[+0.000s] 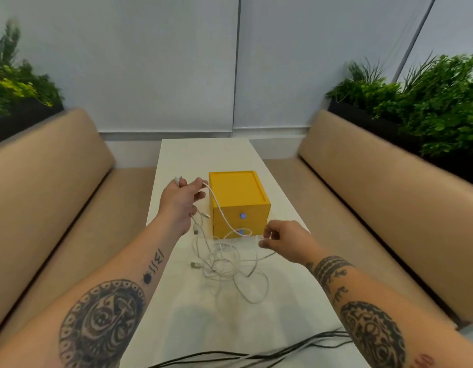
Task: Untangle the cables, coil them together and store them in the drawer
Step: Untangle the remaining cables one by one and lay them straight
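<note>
A loose tangle of white cables (227,264) lies on the white table (256,322) in front of a yellow two-drawer box (239,201), both drawers closed, each with a small blue knob. My left hand (181,201) is raised left of the box and grips cable ends, with a white plug sticking out above its fingers. One strand sags from it across the box front to my right hand (282,239), which pinches the cable low beside the box's lower drawer. Several plugs dangle or lie at the tangle's left edge.
Tan padded benches (363,181) run along both sides of the narrow table. Planters with green plants (429,102) stand behind each bench. Dark strands (256,354) hang across the table's near edge at the bottom of the view.
</note>
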A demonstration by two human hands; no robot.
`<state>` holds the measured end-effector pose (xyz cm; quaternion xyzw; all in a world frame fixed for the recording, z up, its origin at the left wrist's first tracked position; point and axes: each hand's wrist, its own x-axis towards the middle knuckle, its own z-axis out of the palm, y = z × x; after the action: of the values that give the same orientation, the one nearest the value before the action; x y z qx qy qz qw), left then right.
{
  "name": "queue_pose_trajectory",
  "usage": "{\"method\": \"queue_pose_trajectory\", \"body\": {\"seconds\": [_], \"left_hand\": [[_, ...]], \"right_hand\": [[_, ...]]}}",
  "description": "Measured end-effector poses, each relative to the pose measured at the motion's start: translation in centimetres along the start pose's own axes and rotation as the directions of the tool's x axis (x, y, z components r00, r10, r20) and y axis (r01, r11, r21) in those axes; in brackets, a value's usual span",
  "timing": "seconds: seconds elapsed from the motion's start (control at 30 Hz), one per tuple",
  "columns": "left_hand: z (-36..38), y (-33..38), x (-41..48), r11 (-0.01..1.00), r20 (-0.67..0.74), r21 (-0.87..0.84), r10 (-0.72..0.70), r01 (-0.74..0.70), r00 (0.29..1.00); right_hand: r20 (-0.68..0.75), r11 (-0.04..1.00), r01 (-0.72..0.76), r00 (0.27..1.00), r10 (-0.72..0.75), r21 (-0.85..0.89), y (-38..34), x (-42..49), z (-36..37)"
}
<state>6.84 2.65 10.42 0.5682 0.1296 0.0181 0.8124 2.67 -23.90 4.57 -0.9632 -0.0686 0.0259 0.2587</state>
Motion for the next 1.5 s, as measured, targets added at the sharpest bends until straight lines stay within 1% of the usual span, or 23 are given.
{"method": "queue_pose_trajectory", "body": {"seconds": [0.07, 0.13, 0.2, 0.27, 0.33, 0.43, 0.53, 0.57, 0.6, 0.67, 0.7, 0.77, 0.83, 0.87, 0.93, 1.0, 1.03, 1.1, 1.2, 1.3, 1.37, 1.43, 1.5], "left_hand": [[0.0, 0.7, -0.2, 0.999, -0.032, 0.015, 0.048, -0.048, 0.998], [0.1, 1.2, -0.4, 0.996, -0.037, 0.070, 0.050, -0.047, 0.998], [0.1, 1.4, -0.8, 0.984, -0.018, 0.177, 0.014, -0.011, 1.000], [0.1, 1.4, -1.2, 0.955, -0.001, 0.293, -0.055, 0.053, 0.998], [0.3, 1.3, -1.7, 0.935, 0.006, 0.343, -0.094, 0.086, 0.996], [0.8, 1.7, -2.3, 0.946, 0.007, 0.319, -0.071, 0.065, 0.997], [0.8, 2.3, -2.3, 0.963, 0.002, 0.264, -0.054, 0.052, 0.999], [0.6, 2.4, -2.1, 0.964, -0.006, 0.262, -0.048, 0.048, 0.999], [0.5, 2.5, -2.0, 0.963, -0.021, 0.267, -0.043, 0.047, 0.999], [-0.2, 2.5, -1.7, 0.956, -0.064, 0.288, -0.038, 0.055, 0.997], [-0.6, 2.3, -1.6, 0.953, -0.088, 0.295, -0.043, 0.067, 0.995], [-1.5, 1.8, -1.4, 0.953, -0.126, 0.284, -0.071, 0.105, 0.989], [-2.4, 1.1, -1.1, 0.958, -0.149, 0.250, -0.108, 0.143, 0.983], [-2.8, 0.7, -1.0, 0.958, -0.161, 0.236, -0.123, 0.160, 0.979], [-3.6, 0.0, -0.8, 0.955, -0.187, 0.228, -0.147, 0.189, 0.971], [-4.3, -0.8, -0.8, 0.950, -0.215, 0.228, -0.165, 0.214, 0.963], [-4.7, -1.2, -0.7, 0.947, -0.226, 0.227, -0.174, 0.226, 0.958], [-5.6, -2.1, -0.7, 0.941, -0.248, 0.220, -0.200, 0.256, 0.948], [-6.9, -3.2, -0.5, 0.937, -0.282, 0.200, -0.226, 0.287, 0.932], [-7.8, -4.3, -0.5, 0.926, -0.316, 0.190, -0.258, 0.327, 0.913], [-8.3, -5.2, -0.8, 0.917, -0.326, 0.183, -0.285, 0.356, 0.902], [-8.7, -6.1, -1.1, 0.913, -0.326, 0.180, -0.296, 0.367, 0.898], [-8.9, -7.0, -1.3, 0.910, -0.328, 0.193, -0.294, 0.368, 0.898]], "right_hand": [[-0.018, 0.994, -0.104, 0.994, 0.104, -0.025, 2.0, -0.6, 0.6], [-0.047, 0.980, -0.196, 0.980, 0.195, -0.024, 3.6, -1.0, 0.8], [-0.026, 0.965, -0.257, 0.966, 0.256, -0.060, 4.4, -1.1, 0.9], [0.020, 0.949, -0.286, 0.956, 0.291, -0.132, 4.6, -1.0, 0.8], [0.017, 0.934, -0.319, 0.945, 0.326, -0.159, 4.8, -0.7, 0.8], [0.011, 0.906, -0.381, 0.921, 0.390, -0.183, 5.2, 0.0, 0.8], [0.018, 0.862, -0.395, 0.906, 0.422, -0.317, 5.4, 0.8, 0.9], [0.019, 0.847, -0.416, 0.894, 0.447, -0.332, 5.4, 1.0, 0.7], [0.023, 0.836, -0.447, 0.878, 0.478, -0.320, 5.4, 1.1, 0.6], [0.030, 0.834, -0.501, 0.853, 0.520, -0.231, 5.3, 1.4, 0.2], [0.012, 0.851, -0.496, 0.863, 0.506, -0.173, 5.2, 1.7, 0.0], [-0.066, 0.908, -0.416, 0.908, 0.413, -0.042, 4.4, 2.1, -0.2], [-0.134, 0.956, -0.274, 0.949, 0.286, 0.104, 2.2, 2.1, 0.1], [-0.129, 0.970, -0.191, 0.969, 0.211, 0.149, 0.8, 1.9, 0.5], [-0.025, 0.985, -0.055, 0.998, 0.060, 0.167, -2.1, 1.5, 1.9], [0.137, 0.990, 0.016, 0.990, -0.035, 0.143, -4.3, 1.1, 4.2], [0.201, 0.993, 0.035, 0.978, -0.058, 0.117, -5.0, 1.0, 5.7], [0.264, 0.997, 0.037, 0.963, -0.053, 0.065, -6.0, 0.8, 8.6], [0.291, 1.000, 0.009, 0.957, -0.004, -0.015, -6.5, 1.1, 12.1], [0.341, 0.984, 0.008, 0.939, 0.053, -0.175, -6.3, 1.5, 14.2], [0.366, 0.969, 0.031, 0.928, 0.063, -0.244, -5.9, 1.6, 15.1], [0.374, 0.981, 0.022, 0.926, 0.053, -0.194, -5.4, 2.1, 15.6], [0.350, 1.000, -0.016, 0.937, 0.015, 0.000, -5.3, 2.9, 15.1]]}}
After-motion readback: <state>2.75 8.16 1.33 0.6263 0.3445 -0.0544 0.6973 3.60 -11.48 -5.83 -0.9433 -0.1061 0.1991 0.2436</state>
